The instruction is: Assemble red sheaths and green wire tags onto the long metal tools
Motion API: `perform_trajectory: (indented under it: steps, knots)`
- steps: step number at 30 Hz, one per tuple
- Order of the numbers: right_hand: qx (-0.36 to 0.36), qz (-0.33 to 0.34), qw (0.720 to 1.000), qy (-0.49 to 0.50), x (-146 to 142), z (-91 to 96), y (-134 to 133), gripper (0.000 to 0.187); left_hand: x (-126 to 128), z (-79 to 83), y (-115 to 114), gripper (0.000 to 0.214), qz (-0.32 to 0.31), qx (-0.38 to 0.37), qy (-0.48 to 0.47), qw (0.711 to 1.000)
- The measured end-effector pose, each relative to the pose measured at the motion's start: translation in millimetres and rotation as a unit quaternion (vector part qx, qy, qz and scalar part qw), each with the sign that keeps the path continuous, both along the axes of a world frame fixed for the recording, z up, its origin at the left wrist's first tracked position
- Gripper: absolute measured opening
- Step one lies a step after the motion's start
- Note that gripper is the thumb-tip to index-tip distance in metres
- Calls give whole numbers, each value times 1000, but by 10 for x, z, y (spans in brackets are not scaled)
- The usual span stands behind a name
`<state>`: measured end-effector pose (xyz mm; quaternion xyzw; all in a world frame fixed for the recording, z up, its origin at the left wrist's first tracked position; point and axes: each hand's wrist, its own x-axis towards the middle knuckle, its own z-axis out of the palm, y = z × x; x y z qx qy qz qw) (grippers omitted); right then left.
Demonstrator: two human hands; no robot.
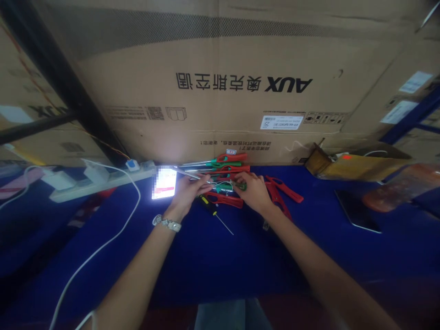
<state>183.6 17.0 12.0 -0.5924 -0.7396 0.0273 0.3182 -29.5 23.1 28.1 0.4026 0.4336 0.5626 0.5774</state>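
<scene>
L hand (188, 192) pinches slim silver metal tube (188, 173); R hand (256, 191) grips small dark-green plastic piece (243, 186) just R of it, both over blue desk (213, 270), by red & green plastic lighters (233, 157); black-&-yellow screwdriver (208, 205) w/ thin shaft lies nearer wearer

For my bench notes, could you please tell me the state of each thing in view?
Left hand: closed on a metal rod
Right hand: closed on a green part
Left phone: screen lit
Right phone: lying flat, dark
Screwdriver: lying on the table
Lighters: lying side by side
Power strip: plugs in
Small box: open on top
</scene>
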Motion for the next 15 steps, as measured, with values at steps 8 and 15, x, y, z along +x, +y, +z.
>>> perform_trajectory:
  steps: [8,15]
  knots:
    - [48,28,998,-42,-89,61,-189,33,3,-89,34,27,23,-13,33,999]
    - [89,61,988,-113,-364,-45,-297,11,35,-85,5,26,30,-15,10,999]
